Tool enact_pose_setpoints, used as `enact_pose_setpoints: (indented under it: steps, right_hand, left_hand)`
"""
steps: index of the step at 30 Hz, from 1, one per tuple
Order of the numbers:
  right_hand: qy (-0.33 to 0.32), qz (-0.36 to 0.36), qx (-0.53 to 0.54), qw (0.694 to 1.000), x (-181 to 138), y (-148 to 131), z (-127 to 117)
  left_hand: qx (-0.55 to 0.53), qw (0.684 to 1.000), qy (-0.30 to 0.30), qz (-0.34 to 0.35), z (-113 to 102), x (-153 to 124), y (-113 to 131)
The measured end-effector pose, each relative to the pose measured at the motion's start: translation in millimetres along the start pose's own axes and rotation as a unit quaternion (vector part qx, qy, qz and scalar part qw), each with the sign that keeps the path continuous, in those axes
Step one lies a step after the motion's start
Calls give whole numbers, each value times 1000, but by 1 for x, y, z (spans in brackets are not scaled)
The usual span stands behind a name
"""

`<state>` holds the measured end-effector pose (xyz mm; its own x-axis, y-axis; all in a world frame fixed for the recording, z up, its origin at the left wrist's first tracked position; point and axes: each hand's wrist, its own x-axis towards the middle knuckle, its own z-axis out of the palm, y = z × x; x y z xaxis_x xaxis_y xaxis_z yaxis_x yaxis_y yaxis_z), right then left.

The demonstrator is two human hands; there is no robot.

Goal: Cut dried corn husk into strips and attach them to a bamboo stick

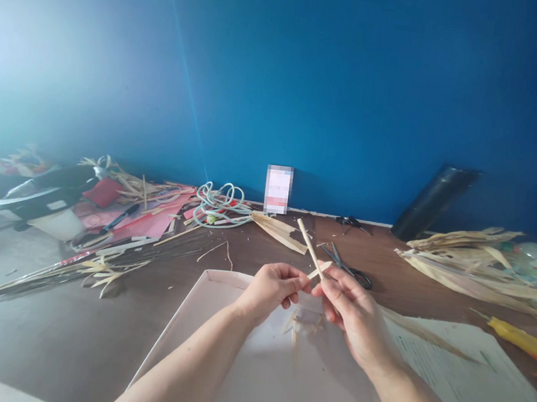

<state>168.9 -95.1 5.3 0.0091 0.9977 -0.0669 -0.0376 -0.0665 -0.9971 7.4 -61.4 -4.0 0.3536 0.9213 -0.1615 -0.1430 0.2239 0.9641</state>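
Note:
My left hand (271,289) and my right hand (348,308) meet above a pink sheet of card (217,323) on the brown table. Both are pinched closed on a thin pale strip of dried husk (310,247) that sticks up and away from the fingers. The left fingers pinch its lower end; the right hand grips it just beside them. Small pale husk scraps (301,324) lie on the card under my hands.
Scissors (348,268) lie just beyond my hands, another dark pair (350,222) by the blue wall. Dried husks (473,264) are piled at right, a yellow tool (520,339) over printed paper. An iron (41,199), red paper, sticks and coiled cord (220,205) crowd the left.

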Motion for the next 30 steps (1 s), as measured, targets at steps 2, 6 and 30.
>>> enact_pose_setpoints:
  steps: [2,6,30]
  right_hand:
    - [-35,14,-31,999,0,-1,0]
    - [-66,19,-83,994,1,-1,0]
    - [-39,-181,-306,934,1,16,-9]
  left_hand:
    - [5,1000,5,8,-1,-1,1]
    - [21,999,9,22,-2,-2,4]
    - [92,996,-8,-20,0,-2,2]
